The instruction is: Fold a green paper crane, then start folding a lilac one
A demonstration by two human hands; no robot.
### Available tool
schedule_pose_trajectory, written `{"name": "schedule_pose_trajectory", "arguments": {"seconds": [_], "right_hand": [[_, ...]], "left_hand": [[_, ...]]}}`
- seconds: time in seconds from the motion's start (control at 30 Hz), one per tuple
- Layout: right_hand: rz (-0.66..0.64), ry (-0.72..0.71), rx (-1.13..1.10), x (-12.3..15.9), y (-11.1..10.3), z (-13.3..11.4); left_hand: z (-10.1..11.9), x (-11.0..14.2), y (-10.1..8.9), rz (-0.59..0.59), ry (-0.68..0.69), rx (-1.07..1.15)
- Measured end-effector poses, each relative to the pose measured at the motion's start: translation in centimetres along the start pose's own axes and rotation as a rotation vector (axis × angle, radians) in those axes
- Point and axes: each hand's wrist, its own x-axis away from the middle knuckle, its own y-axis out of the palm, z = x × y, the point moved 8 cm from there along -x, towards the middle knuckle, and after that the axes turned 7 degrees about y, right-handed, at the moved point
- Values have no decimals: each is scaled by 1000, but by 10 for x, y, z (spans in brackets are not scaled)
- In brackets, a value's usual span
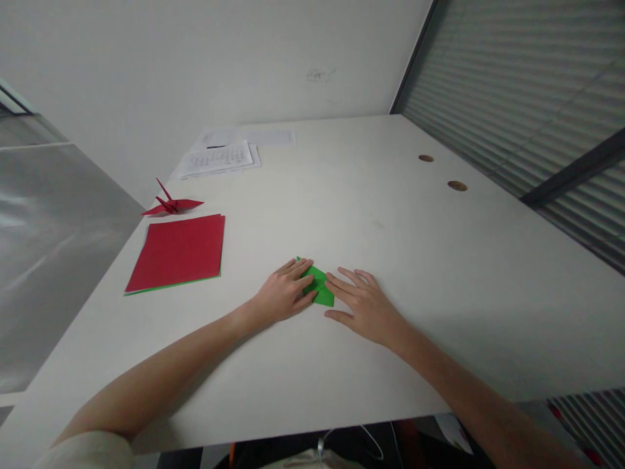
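A small folded piece of green origami paper (322, 294) lies flat on the white table between my hands. My left hand (284, 289) rests on its left part, fingers stretched out and covering that side. From the right, my right hand (360, 303) reaches over with fingers spread; its index fingertip touches the paper's right edge. The thumb of that hand points toward the lower right corner of the paper. Part of the folded shape is hidden under my left fingers.
Left of my hands lies a stack of square paper (183, 251), red on top with green beneath. A red paper crane (172, 205) stands behind it. Printed sheets (219, 157) lie farther back. Two round holes (458, 186) pierce the table (342, 189) near the blinds at right.
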Motion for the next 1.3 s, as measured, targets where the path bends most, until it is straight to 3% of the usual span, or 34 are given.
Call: {"name": "schedule_pose_trajectory", "arguments": {"seconds": [0.17, 0.3, 0.43, 0.57, 0.73, 0.87, 1.3], "right_hand": [[18, -26, -1, -2, 2, -4], [17, -49, -25, -2, -1, 11], [41, 35, -59, -7, -10, 31], [78, 132, -114, -13, -11, 31], [108, 233, -327, -19, 0, 36], [164, 303, -337, -17, 4, 43], [253, 341, -407, -4, 10, 45]], "left_hand": [[1, 2, -2, 18, 16, -30], [7, 1, -8, -10, 42, -48], [13, -1, -7, -43, 36, -21], [14, 0, -4, 2, -25, 19], [2, 4, -2, 58, -100, 146], [-10, 7, -2, 93, -124, 283], [-28, 11, 2, -57, -142, 301]]}}
